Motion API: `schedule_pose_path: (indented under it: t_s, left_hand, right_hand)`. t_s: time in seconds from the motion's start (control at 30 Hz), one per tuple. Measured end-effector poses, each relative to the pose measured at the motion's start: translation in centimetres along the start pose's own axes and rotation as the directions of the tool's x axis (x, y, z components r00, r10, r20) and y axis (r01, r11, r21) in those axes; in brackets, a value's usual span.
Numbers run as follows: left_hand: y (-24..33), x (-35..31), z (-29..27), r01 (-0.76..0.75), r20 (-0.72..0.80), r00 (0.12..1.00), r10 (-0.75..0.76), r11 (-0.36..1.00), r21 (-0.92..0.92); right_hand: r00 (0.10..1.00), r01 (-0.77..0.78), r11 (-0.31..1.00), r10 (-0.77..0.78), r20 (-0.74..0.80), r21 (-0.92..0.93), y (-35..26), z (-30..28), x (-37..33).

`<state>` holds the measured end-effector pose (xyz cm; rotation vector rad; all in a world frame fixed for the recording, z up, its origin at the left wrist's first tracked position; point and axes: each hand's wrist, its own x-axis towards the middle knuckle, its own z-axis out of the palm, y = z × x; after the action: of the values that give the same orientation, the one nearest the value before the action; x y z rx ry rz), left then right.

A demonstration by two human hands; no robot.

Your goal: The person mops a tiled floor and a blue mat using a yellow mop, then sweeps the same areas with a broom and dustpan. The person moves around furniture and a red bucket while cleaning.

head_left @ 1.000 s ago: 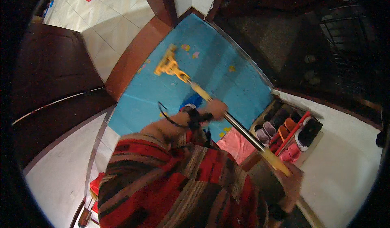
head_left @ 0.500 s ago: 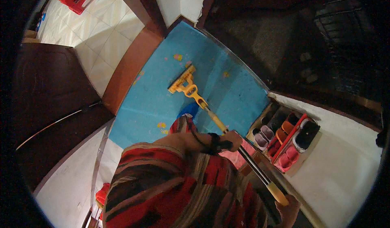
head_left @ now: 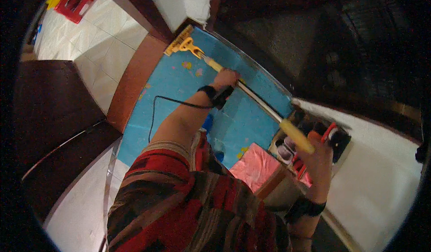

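The left hand (head_left: 226, 78) is closed round the pole of a yellow-headed mop (head_left: 258, 100), just above the pole's lower yellow sleeve. The right hand (head_left: 319, 155) is wrapped round the pole's upper end, by a thicker yellow grip (head_left: 295, 135). The mop's head (head_left: 179, 41) lies at the far corner of the blue floor covering (head_left: 173, 88), slanting across that corner near the reddish-brown threshold (head_left: 130, 79) along the left edge. Flower patterns dot the covering near its left edge and close to the head.

Beside the covering's right corner stands a low, open shoe rack (head_left: 344, 157), partly hidden by the right hand and the grip. In it are a pair of greyish slippers (head_left: 286, 149) at the side nearest the covering, darker footwear behind them, something orange beside the right hand's fingers, and a black shoe (head_left: 341, 140) at the outer side. A bit of pink shows low in the rack, below the hand. Near the rack, a pink cloth or sheet (head_left: 255, 166) reaches the covering's near edge.
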<state>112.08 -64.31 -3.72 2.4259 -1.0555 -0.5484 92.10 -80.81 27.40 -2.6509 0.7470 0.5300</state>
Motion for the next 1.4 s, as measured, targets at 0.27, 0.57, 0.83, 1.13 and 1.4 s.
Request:
schedule_pose_path:
  t_s: [0.27, 0.57, 0.83, 1.13, 1.4]
  left_hand:
    - [-1.0, -0.4, 5.0, -0.139, 0.283, 0.954, 0.099, 0.983, 0.121]
    - [9.0, -1.9, 10.3, -0.033, 0.234, 0.972, -0.035, 0.959, 0.281]
    - [30.3, -2.5, 23.1, -0.288, 0.079, 0.957, 0.279, 0.946, 0.151]
    - [47.8, -6.7, 33.0, -0.591, 0.185, 0.769, 0.611, 0.791, -0.156]
    - [49.6, -9.5, 36.7, -0.684, 0.499, 0.552, 0.667, 0.705, -0.186]
  right_hand:
    - [1.000, 0.004, 0.993, -0.004, -0.005, 0.118, 4.6, 4.4, -2.4]
    - [0.999, 0.036, 0.996, -0.035, -0.020, 0.076, 13.8, 5.8, -7.3]
    - [0.887, -0.427, 0.862, 0.458, -0.055, 0.273, 29.5, 2.5, -21.1]
    - [0.629, -0.751, 0.603, 0.778, 0.012, 0.270, 34.8, 2.8, -34.7]
    - [0.541, -0.792, 0.463, 0.835, 0.105, 0.397, 32.6, 6.5, -39.3]
